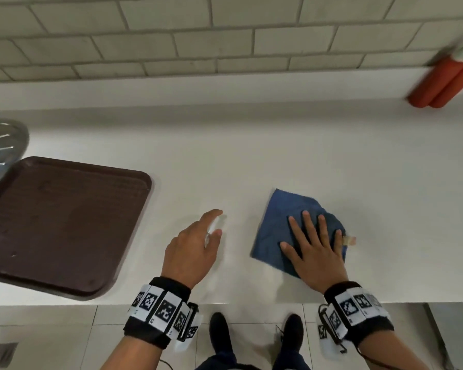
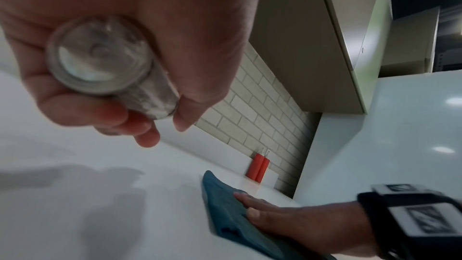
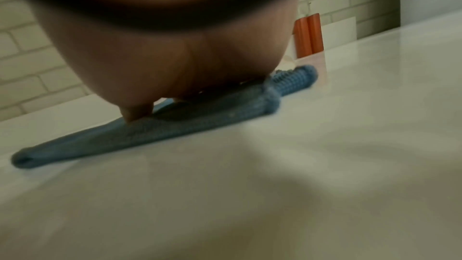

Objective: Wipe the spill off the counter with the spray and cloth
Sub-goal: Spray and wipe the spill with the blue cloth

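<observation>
While your head camera looks down over the white counter (image 1: 251, 156), the far left shows the edge of a metal sink drainer (image 1: 0, 145), and just beside it a brown tray (image 1: 59, 222) lies flat with its near edge hanging over the counter's front.

To the right of the tray, your left hand (image 1: 193, 249) is held above the counter with its fingers (image 2: 110, 114) and thumb curled round a small clear spray bottle (image 2: 105, 60); the wrist view looks straight at the bottle's round base. Its nozzle end is hidden, so you cannot tell where it aims.

Further right, your right hand (image 1: 316, 249) lies flat, fingers straight and spread, pressing the blue cloth (image 1: 281, 222) onto the counter. The cloth is bunched under your outer fingers and flat on its left side. A small pale brownish patch (image 1: 349, 240) shows on the counter touching the cloth's right edge.

At the far right, against the tiled wall (image 1: 198, 36), two orange cylinders (image 1: 441, 81) stand together, well apart from the cloth.
</observation>
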Tool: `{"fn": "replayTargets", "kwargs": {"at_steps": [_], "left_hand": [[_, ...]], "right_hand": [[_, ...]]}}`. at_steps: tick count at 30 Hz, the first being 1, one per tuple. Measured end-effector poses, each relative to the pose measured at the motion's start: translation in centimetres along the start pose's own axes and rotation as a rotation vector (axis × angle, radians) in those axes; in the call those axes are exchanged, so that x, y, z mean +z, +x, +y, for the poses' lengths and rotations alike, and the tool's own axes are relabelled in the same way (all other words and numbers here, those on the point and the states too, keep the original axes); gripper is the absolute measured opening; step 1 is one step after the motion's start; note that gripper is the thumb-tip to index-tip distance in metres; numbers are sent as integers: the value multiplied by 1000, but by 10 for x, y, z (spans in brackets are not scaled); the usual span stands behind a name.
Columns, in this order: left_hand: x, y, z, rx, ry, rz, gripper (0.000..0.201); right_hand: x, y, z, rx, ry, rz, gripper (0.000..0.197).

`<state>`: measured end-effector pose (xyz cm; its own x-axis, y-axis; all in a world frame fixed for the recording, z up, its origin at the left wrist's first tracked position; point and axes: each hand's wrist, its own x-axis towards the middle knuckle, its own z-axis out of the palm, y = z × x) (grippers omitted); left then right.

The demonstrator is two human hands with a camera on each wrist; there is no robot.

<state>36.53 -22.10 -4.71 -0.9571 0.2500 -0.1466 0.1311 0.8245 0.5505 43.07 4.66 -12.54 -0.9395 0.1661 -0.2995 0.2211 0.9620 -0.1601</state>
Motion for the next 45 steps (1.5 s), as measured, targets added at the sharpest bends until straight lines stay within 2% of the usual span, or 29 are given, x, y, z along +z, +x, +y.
{"fn": "replayTargets", "kwargs": {"at_steps": [3,6,10,13,15,20,22,24,29,33,37,40,43,45], "left_hand": [[10,0,17,-26,36,-20,42],[17,-2,33,-49,55,-28,41],[29,-3,62,-79,72,-16,42],[42,-3,85,-79,66,2,43],[49,-3,97,-93,39,15,43],[56,1,112,-117,-8,33,43],[52,3,112,-118,-22,46,42],[45,7,111,-119,-29,57,42],[24,26,89,-110,-30,69,40],[8,39,60,-121,-46,72,42],[-9,49,24,-129,-82,49,42],[-24,53,1,-134,-123,35,41],[-40,61,-16,-140,-142,33,42],[-47,66,-24,-122,-164,16,42]], "right_hand": [[4,-41,30,-17,31,-14,70],[-1,-60,87,49,54,-5,71],[-24,-30,183,202,40,-16,72],[-41,5,204,258,13,-104,73],[-40,7,180,210,-40,-100,74],[1,-53,95,-258,-121,16,65],[3,-62,88,-325,-102,-18,68],[-2,-48,98,-322,-108,-24,64],[-39,21,104,-144,-111,-130,71],[-63,91,66,-56,-48,-191,70],[-74,159,-5,-40,-38,-215,72],[-65,164,-79,-165,-47,-252,76],[-36,121,-140,-400,-157,-207,73],[-17,84,-148,-460,-162,-165,71]]}}
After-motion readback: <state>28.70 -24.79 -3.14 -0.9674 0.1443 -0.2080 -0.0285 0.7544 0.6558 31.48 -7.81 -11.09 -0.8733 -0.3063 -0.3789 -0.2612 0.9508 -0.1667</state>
